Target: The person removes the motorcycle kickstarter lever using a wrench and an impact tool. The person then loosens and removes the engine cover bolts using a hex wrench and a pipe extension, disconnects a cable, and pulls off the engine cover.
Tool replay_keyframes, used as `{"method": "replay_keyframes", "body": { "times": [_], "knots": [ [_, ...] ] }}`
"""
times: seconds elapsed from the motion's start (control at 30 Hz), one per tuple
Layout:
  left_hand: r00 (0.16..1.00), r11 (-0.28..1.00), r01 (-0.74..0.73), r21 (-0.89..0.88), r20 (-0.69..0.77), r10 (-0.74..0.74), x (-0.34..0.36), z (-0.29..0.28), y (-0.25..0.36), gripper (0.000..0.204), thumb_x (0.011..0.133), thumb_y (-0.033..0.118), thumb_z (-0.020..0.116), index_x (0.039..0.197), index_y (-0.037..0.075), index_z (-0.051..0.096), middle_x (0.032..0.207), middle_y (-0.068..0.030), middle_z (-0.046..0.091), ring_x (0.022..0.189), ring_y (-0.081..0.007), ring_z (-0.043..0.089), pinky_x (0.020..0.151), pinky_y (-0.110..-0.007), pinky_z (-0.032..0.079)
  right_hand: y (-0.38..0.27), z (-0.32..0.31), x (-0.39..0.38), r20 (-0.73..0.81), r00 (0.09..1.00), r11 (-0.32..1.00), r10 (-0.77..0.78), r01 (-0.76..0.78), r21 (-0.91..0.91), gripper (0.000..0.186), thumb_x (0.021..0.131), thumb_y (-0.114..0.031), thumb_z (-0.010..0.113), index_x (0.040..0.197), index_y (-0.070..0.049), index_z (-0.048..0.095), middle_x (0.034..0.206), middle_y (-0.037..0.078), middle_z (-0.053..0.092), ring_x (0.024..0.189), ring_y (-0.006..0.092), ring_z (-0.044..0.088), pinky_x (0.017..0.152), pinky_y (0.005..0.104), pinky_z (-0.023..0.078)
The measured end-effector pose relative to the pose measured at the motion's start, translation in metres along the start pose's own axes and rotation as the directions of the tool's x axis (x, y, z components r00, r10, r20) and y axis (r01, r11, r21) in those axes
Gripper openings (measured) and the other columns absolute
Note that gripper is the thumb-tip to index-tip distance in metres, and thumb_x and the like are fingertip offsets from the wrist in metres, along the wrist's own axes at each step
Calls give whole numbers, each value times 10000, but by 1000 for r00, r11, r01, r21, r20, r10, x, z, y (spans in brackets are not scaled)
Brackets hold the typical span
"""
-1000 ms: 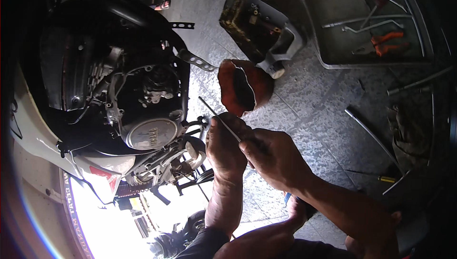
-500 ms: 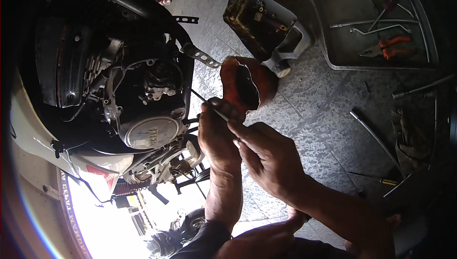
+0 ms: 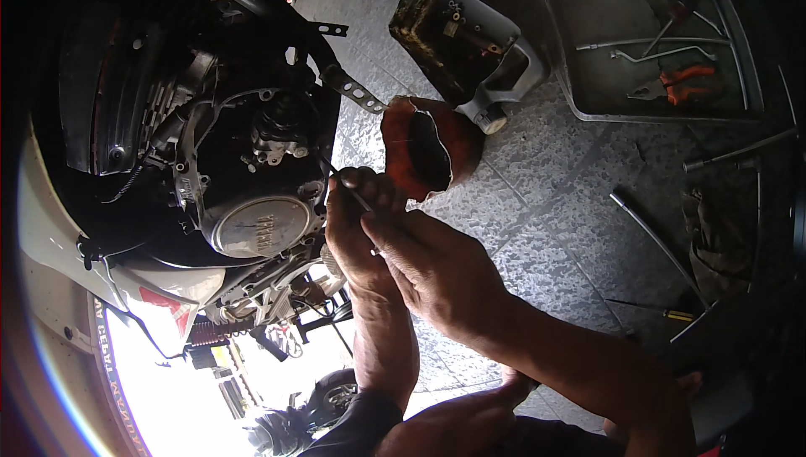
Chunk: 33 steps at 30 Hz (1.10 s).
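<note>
The left grip (image 3: 354, 234) is closed around a thin metal rod (image 3: 358, 197), its fingers curled over the upper part. The right grip (image 3: 445, 270) is clamped on the same rod lower down, pinching it between thumb and fingers just beside the left. The rod slants up and to the left toward the motorcycle engine (image 3: 262, 226); its far tip seems to lie near the dark edge of the casing, though shadow there makes contact impossible to confirm.

On the floor (image 3: 537, 230), just beyond the hands, sits a cut-open red vessel (image 3: 467, 148) with a ragged rim. A grey cut container (image 3: 527, 79) lies next to it, holding small metal parts. Farther right, a grey tray (image 3: 604, 12) carries several tools, among them 1 pair of orange-handled pliers (image 3: 690, 85). Nearer the person lie a metal bar (image 3: 655, 237), a crumpled cloth (image 3: 714, 251) and 1 yellow-handled screwdriver (image 3: 678, 316).
</note>
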<state>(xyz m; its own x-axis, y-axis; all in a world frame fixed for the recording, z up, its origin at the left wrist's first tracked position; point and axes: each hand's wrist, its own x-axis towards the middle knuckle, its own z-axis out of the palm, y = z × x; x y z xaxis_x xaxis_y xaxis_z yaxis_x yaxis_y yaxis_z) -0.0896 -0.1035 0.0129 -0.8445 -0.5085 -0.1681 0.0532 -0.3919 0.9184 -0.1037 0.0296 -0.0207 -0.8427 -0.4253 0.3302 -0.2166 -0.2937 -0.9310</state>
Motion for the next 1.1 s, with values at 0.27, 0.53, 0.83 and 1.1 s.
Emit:
{"method": "replay_keyframes", "body": {
  "times": [0.27, 0.53, 0.83, 1.1],
  "knots": [
    [987, 936, 56, -347, 159, -1, 2, 0, 0, 251, 1033, 254, 365, 953, 82, 529, 815, -45, 487, 701, -166, 416, 683, -326, 398, -20, 12, 8, 26, 999, 967, -47, 52, -248, 394, 827, 11, 596, 1219, -1, 557, 1030, 182, 583, 905, 283, 637, 673, 334, 558],
    [954, 973, 8, -233, 292, 62, 6, -17, 0, 226, 1025, 259, 388, 1033, 80, 527, 922, -25, 473, 837, -159, 421, 803, -339, 385, -33, 13, 9, 383, 775, 237, 502, -549, 801, 207, 974, -165, 546, 976, 37, 595, 733, 66, 625, 583, 76, 586, 520, 218, 487],
    [986, 976, 61, -208, 162, -27, -6, -8, -11, 252, 1036, 273, 380, 983, 62, 508, 873, -48, 483, 858, -198, 452, 823, -358, 385, -18, 20, -3, 217, 806, 490, 550, -522, 698, 203, 967, -171, 561, 978, 29, 591, 682, 51, 612, 544, 80, 571, 482, 218, 459],
    [967, 946, 162, -279, 238, -95, -8, -16, -5, 464, 1006, 413, 414, 1160, 4, 571, 993, -100, 610, 892, -210, 524, 833, -351, 402, 62, -131, -77, 141, 931, 674, 338, -135, -727, 189, 882, -200, 654, 965, -37, 609, 825, 137, 649, 752, 252, 653, 655, 379, 535]
  ]
}}
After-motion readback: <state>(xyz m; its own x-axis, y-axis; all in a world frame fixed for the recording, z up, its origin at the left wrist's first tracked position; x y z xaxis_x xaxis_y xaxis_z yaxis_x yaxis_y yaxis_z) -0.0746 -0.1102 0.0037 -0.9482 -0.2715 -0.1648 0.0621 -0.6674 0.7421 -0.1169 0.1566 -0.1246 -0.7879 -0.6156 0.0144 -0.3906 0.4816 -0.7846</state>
